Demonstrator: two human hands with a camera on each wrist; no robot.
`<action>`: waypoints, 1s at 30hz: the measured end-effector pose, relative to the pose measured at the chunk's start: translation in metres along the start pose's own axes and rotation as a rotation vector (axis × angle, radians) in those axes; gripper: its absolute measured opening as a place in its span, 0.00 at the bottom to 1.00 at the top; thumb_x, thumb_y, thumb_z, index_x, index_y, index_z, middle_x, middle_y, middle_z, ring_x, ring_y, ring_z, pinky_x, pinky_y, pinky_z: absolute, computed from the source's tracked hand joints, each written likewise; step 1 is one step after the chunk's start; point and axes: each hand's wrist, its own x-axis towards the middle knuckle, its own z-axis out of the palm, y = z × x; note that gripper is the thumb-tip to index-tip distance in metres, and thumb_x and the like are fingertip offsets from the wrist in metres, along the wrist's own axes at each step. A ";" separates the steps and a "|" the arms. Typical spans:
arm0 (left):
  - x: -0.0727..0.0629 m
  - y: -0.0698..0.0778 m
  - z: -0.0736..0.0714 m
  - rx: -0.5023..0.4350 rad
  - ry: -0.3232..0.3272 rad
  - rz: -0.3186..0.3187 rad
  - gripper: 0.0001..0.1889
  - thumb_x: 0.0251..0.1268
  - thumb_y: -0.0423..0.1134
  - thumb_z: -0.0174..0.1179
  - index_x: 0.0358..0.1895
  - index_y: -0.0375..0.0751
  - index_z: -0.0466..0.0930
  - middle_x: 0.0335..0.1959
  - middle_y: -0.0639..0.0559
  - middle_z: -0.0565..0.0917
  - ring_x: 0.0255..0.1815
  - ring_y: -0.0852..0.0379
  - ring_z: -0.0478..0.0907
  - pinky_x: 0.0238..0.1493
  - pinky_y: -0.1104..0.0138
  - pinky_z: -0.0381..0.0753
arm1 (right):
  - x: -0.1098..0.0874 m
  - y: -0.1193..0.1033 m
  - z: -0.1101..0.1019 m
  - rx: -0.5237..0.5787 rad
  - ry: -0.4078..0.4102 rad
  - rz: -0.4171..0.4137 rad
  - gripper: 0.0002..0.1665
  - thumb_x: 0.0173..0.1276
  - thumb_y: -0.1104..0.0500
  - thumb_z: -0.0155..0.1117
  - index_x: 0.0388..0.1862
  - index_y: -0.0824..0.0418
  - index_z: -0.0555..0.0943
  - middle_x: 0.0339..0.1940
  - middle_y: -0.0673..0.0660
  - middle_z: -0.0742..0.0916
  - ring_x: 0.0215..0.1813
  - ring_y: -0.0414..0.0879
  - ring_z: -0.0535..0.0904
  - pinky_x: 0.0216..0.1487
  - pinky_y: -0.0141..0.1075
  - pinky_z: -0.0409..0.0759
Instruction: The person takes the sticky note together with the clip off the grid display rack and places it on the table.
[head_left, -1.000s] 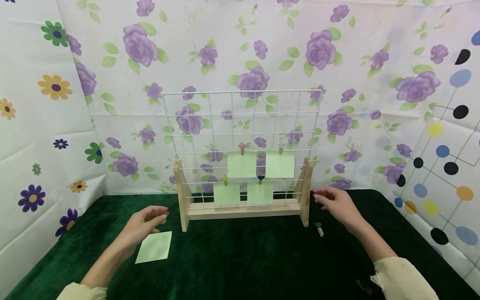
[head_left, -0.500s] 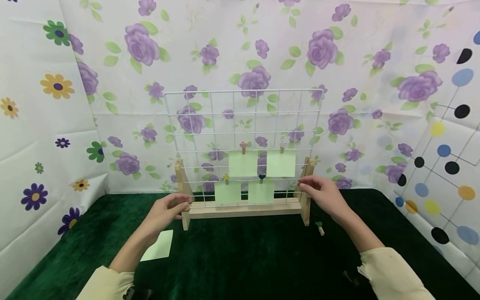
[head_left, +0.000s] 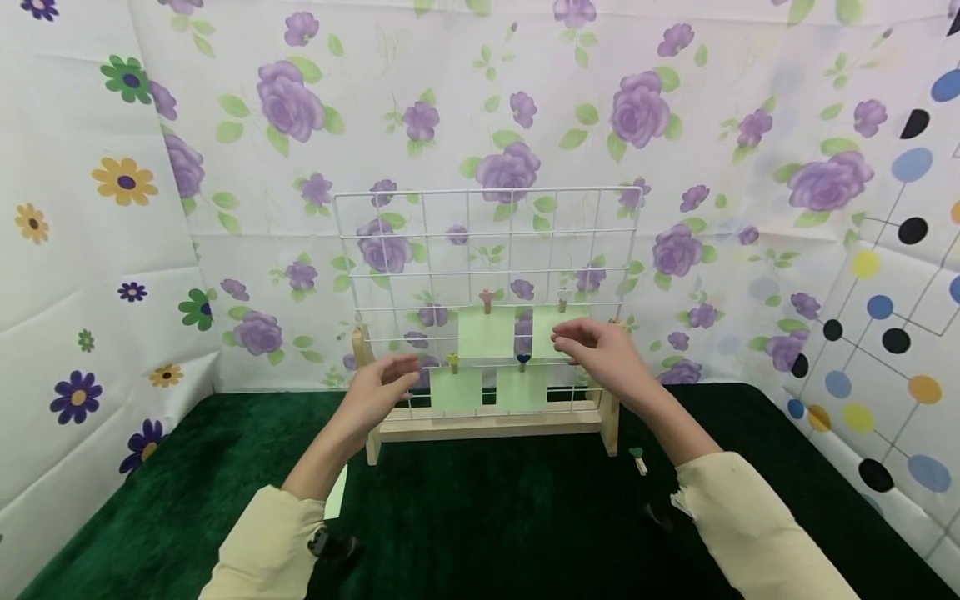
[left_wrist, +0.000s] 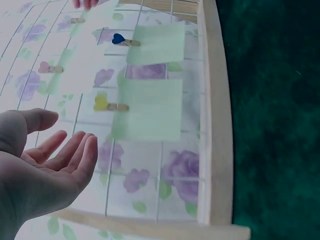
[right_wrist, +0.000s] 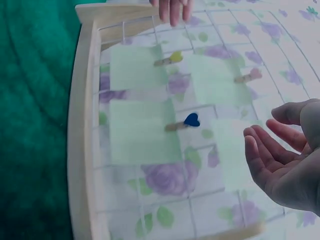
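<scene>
A white wire grid (head_left: 426, 273) stands in a wooden stand (head_left: 487, 427). Pale green paper notes hang on it in two rows. The upper left note (head_left: 486, 336) has a pink clothespin (head_left: 487, 302); a white-topped clothespin (head_left: 563, 302) holds the upper right note (head_left: 546, 333). Below are notes with a yellow heart clothespin (left_wrist: 107, 104) and a blue heart clothespin (right_wrist: 186, 123). My left hand (head_left: 372, 390), fingers loosely bent, is in front of the grid's lower left and holds nothing. My right hand (head_left: 606, 357), likewise holding nothing, partly covers the upper right note.
A loose green note (head_left: 337, 497) lies on the dark green cloth (head_left: 480, 517), mostly hidden by my left forearm. To the right of the stand lies a green-topped clothespin (head_left: 638, 461). Flowered sheeting (head_left: 450, 67) hangs behind, with patterned sheets at both sides.
Both hands have moved inward from beside the stand to in front of the grid, rising a little. The left forearm now covers most of the loose note. The hung notes stay in place.
</scene>
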 end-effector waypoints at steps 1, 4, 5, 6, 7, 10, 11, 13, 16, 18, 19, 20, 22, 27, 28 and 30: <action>0.003 0.002 0.002 -0.007 0.003 0.004 0.21 0.75 0.36 0.49 0.67 0.33 0.66 0.64 0.34 0.71 0.62 0.41 0.71 0.59 0.52 0.73 | 0.003 -0.004 0.002 0.002 -0.004 0.000 0.20 0.73 0.56 0.59 0.57 0.67 0.78 0.53 0.63 0.83 0.53 0.58 0.79 0.48 0.43 0.81; 0.009 0.009 0.008 -0.010 0.009 0.018 0.21 0.75 0.36 0.50 0.67 0.33 0.67 0.64 0.35 0.72 0.62 0.42 0.71 0.59 0.51 0.72 | 0.012 -0.015 0.008 0.019 -0.019 0.008 0.19 0.73 0.56 0.59 0.57 0.65 0.78 0.54 0.61 0.83 0.54 0.57 0.79 0.50 0.48 0.80; 0.011 0.011 0.010 -0.006 0.012 0.020 0.21 0.75 0.36 0.50 0.67 0.32 0.67 0.63 0.36 0.72 0.62 0.42 0.71 0.59 0.51 0.72 | 0.014 -0.018 0.010 0.024 -0.022 0.013 0.19 0.73 0.56 0.58 0.58 0.65 0.78 0.54 0.60 0.83 0.55 0.57 0.79 0.51 0.49 0.79; 0.013 0.014 0.012 -0.004 0.014 0.022 0.21 0.75 0.35 0.51 0.66 0.32 0.67 0.63 0.36 0.73 0.63 0.42 0.71 0.59 0.51 0.72 | 0.017 -0.021 0.012 0.029 -0.026 0.014 0.19 0.73 0.56 0.58 0.58 0.65 0.77 0.55 0.60 0.83 0.55 0.56 0.79 0.51 0.49 0.79; 0.015 0.016 0.013 -0.006 0.019 0.020 0.21 0.74 0.35 0.51 0.66 0.33 0.67 0.63 0.37 0.73 0.63 0.43 0.71 0.59 0.52 0.72 | 0.020 -0.024 0.013 0.036 -0.025 0.017 0.19 0.73 0.57 0.58 0.58 0.65 0.77 0.55 0.60 0.83 0.55 0.56 0.79 0.51 0.49 0.79; 0.020 0.022 0.019 -0.008 0.028 0.021 0.21 0.74 0.35 0.51 0.66 0.33 0.67 0.63 0.37 0.73 0.63 0.43 0.70 0.58 0.52 0.73 | 0.028 -0.030 0.017 0.040 -0.024 0.001 0.19 0.73 0.57 0.58 0.58 0.67 0.77 0.54 0.61 0.83 0.55 0.56 0.79 0.51 0.49 0.79; 0.021 0.023 0.021 -0.010 0.032 0.021 0.21 0.74 0.35 0.51 0.66 0.33 0.67 0.62 0.37 0.74 0.63 0.43 0.70 0.58 0.52 0.73 | 0.030 -0.032 0.019 0.039 -0.022 -0.004 0.19 0.73 0.58 0.59 0.57 0.68 0.77 0.54 0.61 0.83 0.55 0.56 0.79 0.50 0.48 0.80; 0.024 0.026 0.024 -0.018 0.038 0.021 0.21 0.74 0.34 0.51 0.67 0.34 0.66 0.62 0.38 0.74 0.63 0.43 0.70 0.58 0.53 0.74 | 0.034 -0.037 0.021 0.032 -0.017 -0.008 0.19 0.73 0.58 0.59 0.57 0.67 0.78 0.53 0.61 0.84 0.54 0.54 0.80 0.48 0.45 0.81; 0.029 0.029 0.030 -0.027 0.047 0.022 0.21 0.74 0.34 0.51 0.67 0.33 0.66 0.61 0.38 0.74 0.62 0.43 0.71 0.57 0.54 0.74 | 0.040 -0.043 0.023 0.027 -0.014 -0.022 0.19 0.73 0.59 0.58 0.57 0.68 0.78 0.53 0.61 0.84 0.53 0.55 0.80 0.48 0.44 0.81; 0.033 0.030 0.035 -0.028 0.055 0.023 0.21 0.73 0.33 0.51 0.66 0.33 0.67 0.60 0.38 0.75 0.62 0.44 0.71 0.57 0.54 0.75 | 0.043 -0.047 0.025 0.024 -0.010 -0.026 0.19 0.73 0.59 0.58 0.57 0.68 0.78 0.54 0.61 0.83 0.53 0.53 0.80 0.48 0.43 0.81; 0.034 0.030 0.037 -0.028 0.061 0.023 0.21 0.73 0.33 0.52 0.66 0.33 0.67 0.60 0.38 0.75 0.61 0.44 0.71 0.56 0.54 0.75 | 0.045 -0.049 0.026 0.023 -0.009 -0.032 0.19 0.73 0.59 0.58 0.58 0.68 0.78 0.55 0.61 0.83 0.54 0.53 0.80 0.48 0.43 0.81; 0.036 0.031 0.039 -0.029 0.066 0.024 0.21 0.72 0.33 0.52 0.66 0.32 0.67 0.59 0.37 0.75 0.60 0.44 0.72 0.55 0.55 0.76 | 0.047 -0.050 0.027 0.020 -0.010 -0.035 0.19 0.73 0.59 0.58 0.58 0.67 0.78 0.55 0.61 0.83 0.54 0.53 0.80 0.48 0.42 0.81; 0.038 0.031 0.044 -0.035 0.078 0.025 0.22 0.71 0.32 0.53 0.67 0.32 0.66 0.59 0.36 0.76 0.59 0.43 0.73 0.54 0.55 0.77 | 0.050 -0.053 0.030 0.015 -0.014 -0.044 0.19 0.73 0.60 0.57 0.59 0.67 0.78 0.57 0.61 0.82 0.55 0.53 0.80 0.46 0.39 0.82; 0.041 0.032 0.052 -0.063 0.088 0.021 0.25 0.68 0.30 0.54 0.68 0.32 0.64 0.58 0.33 0.75 0.57 0.42 0.74 0.50 0.55 0.79 | 0.057 -0.059 0.039 -0.060 -0.021 -0.086 0.18 0.73 0.61 0.56 0.59 0.68 0.78 0.55 0.61 0.83 0.51 0.52 0.82 0.42 0.38 0.83; 0.042 0.032 0.053 -0.059 0.086 0.021 0.25 0.68 0.30 0.54 0.68 0.32 0.64 0.58 0.33 0.75 0.57 0.42 0.74 0.50 0.56 0.79 | 0.058 -0.061 0.041 -0.091 -0.018 -0.090 0.18 0.74 0.61 0.56 0.59 0.68 0.78 0.54 0.61 0.84 0.49 0.52 0.83 0.41 0.38 0.83; 0.043 0.033 0.055 -0.055 0.083 0.019 0.25 0.68 0.30 0.55 0.68 0.32 0.64 0.58 0.33 0.74 0.57 0.42 0.74 0.49 0.56 0.80 | 0.061 -0.063 0.044 -0.155 -0.009 -0.091 0.19 0.74 0.60 0.55 0.59 0.67 0.78 0.54 0.60 0.84 0.44 0.52 0.85 0.39 0.37 0.83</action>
